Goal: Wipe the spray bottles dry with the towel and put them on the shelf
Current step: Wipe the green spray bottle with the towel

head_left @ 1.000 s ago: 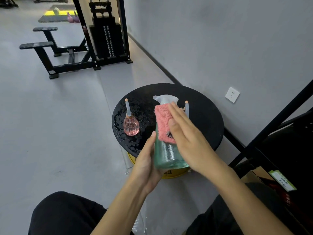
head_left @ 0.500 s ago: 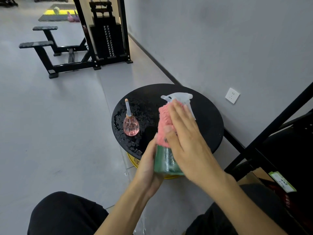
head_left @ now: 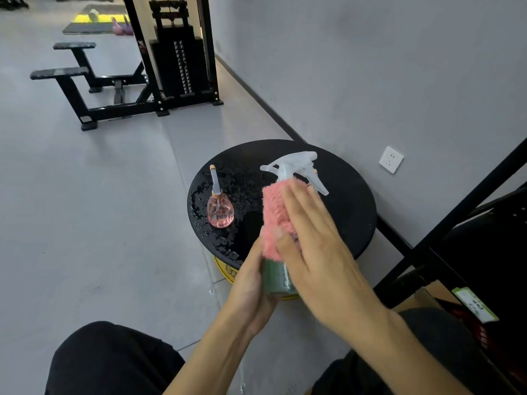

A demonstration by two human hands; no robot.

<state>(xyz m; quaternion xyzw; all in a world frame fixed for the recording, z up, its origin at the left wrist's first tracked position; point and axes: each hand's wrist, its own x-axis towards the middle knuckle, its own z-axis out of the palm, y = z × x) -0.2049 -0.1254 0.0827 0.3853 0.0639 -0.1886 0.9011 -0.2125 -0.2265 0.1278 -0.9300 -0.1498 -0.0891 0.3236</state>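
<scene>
Two knees in black cloth sit at the bottom of the view, at seven and five o'clock. Between them both forearms reach up to the green spray bottle, held in the air over the near rim of the round table top, at about six o'clock on it. The left hand grips the bottle's lower body, its fingers wrapped round the far side. The right hand lies flat with straight fingers, pressing the pink towel against the bottle's upper half, the thumb on the towel's lower edge. The clear trigger head sticks out above the towel, nozzle toward nine o'clock.

The top is matt black and wet, with beads and small pools of water from seven round to eleven o'clock. A small pink bottle with a long thin neck stands upright among the drops at nine o'clock. A yellow base shows under the near edge.

At three o'clock a black shelf frame slants across, with a cardboard box low inside it. The grey wall carries a white socket and a dark skirting along the pale grey floor. Far off at eleven o'clock stands a black weight machine with padded rests; beyond it lie a yellow-edged mat and purple weights.
</scene>
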